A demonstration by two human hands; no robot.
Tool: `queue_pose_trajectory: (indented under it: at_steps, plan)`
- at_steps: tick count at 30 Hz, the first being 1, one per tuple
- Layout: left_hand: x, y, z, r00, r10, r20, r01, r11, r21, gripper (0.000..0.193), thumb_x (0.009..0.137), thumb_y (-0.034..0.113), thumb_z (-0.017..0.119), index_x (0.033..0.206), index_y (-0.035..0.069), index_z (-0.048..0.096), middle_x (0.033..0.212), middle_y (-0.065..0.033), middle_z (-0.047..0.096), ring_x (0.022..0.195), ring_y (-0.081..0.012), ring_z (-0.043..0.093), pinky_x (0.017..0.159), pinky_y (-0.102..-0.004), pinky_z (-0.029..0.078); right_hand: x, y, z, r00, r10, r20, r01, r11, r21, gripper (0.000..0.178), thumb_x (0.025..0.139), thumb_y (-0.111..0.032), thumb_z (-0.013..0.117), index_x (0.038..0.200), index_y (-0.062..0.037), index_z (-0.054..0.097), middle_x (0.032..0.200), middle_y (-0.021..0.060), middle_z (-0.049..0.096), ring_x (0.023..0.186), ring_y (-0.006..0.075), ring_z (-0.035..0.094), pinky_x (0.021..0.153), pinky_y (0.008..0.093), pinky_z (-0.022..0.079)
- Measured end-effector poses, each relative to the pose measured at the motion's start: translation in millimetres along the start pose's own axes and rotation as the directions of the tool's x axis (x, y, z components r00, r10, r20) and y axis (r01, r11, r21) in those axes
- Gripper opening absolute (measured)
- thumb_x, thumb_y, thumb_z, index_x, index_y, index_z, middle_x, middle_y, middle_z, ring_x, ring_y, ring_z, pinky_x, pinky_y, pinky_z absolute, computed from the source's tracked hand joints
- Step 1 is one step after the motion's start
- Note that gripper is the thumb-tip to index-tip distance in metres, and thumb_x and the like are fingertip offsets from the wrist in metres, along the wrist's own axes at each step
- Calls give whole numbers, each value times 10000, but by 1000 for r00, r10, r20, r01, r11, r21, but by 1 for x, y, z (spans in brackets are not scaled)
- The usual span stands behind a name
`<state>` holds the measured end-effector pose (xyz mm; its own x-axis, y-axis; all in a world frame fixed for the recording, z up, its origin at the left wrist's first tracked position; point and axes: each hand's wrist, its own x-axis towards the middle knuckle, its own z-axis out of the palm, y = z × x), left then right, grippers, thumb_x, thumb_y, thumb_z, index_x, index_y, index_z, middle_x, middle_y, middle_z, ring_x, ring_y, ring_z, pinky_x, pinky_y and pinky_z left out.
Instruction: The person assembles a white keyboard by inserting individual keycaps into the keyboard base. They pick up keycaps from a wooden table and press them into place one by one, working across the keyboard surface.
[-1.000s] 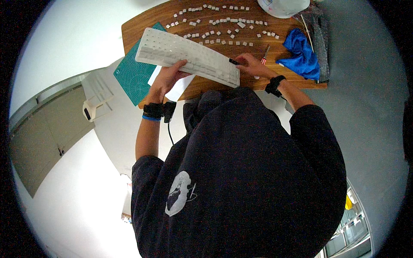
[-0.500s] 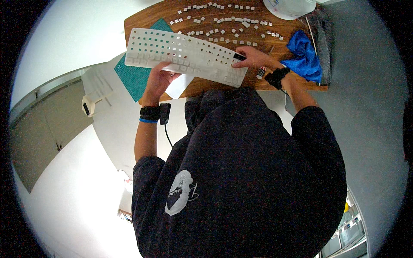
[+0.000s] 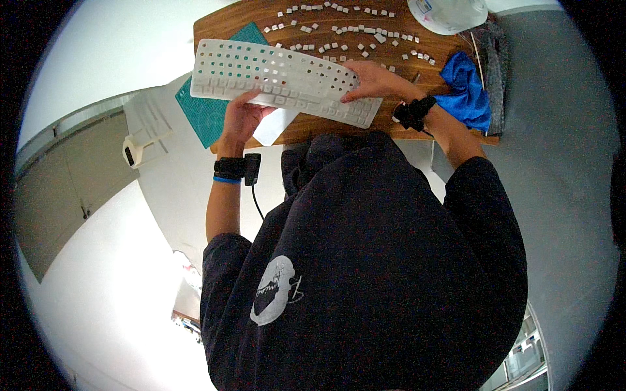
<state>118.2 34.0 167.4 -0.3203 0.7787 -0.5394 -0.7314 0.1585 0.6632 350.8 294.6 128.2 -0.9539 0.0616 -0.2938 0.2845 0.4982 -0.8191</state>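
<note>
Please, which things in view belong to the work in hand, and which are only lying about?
Likely part of the work:
white keyboard, held in the left grip, touched by the right grip
small white keys, spread on the wooden table

Seemingly just lying about:
blue cloth
round white container
green mat
white sheet

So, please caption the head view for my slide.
Left hand holds a keyboard while right hand touches it; keycaps lie on the table.

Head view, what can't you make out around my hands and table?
All in the head view:
White keyboard frame: underside faces away.
Left hand: some fingertips sit behind the frame.
Right hand: covers the frame beneath it.
White tub: cut off by the top edge.
Keycaps: any markings too small.
</note>
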Motion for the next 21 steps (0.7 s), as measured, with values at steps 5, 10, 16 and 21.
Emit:
queue_pose_trajectory:
  at_steps: [5, 10, 16, 21]
  plan:
    - [3, 2, 2, 1000, -8, 13, 9, 999, -31, 492, 913, 87, 579, 1343, -57, 389, 1306, -225, 554, 1203, -379, 584, 980, -519, 543, -2, 7, 2, 994, 16, 106, -26, 995, 97, 719, 766, -497, 801, 1255, -16, 585, 1135, 155, 663, 1006, 286, 648, 851, 402, 516]
    - [1, 6, 7, 1000, -13, -24, 11, 998, -61, 525, 914, 89, 567, 1369, -59, 352, 1338, -237, 519, 1238, -391, 553, 1010, -532, 518, -7, 20, -3, 957, 74, 282, -178, 914, 366, 643, 878, -453, 726, 1341, -39, 559, 1164, 90, 674, 974, 167, 648, 831, 323, 527]
    - [1, 9, 10, 1000, -15, 2, 15, 997, -80, 572, 913, 97, 568, 1396, -62, 307, 1366, -255, 487, 1271, -403, 521, 1030, -552, 497, -12, 31, 2, 956, 11, 294, -161, 856, 491, 589, 889, -393, 734, 1355, -76, 560, 1149, 39, 698, 936, 123, 673, 812, 314, 553]
    - [2, 11, 11, 1000, -13, 4, 13, 1000, -27, 584, 916, 100, 566, 1406, -63, 292, 1367, -261, 488, 1271, -403, 523, 1024, -544, 504, -15, 32, 3, 941, -23, 338, -184, 802, 569, 602, 890, -346, 743, 1381, -76, 522, 1189, 42, 682, 962, 121, 662, 833, 314, 552]
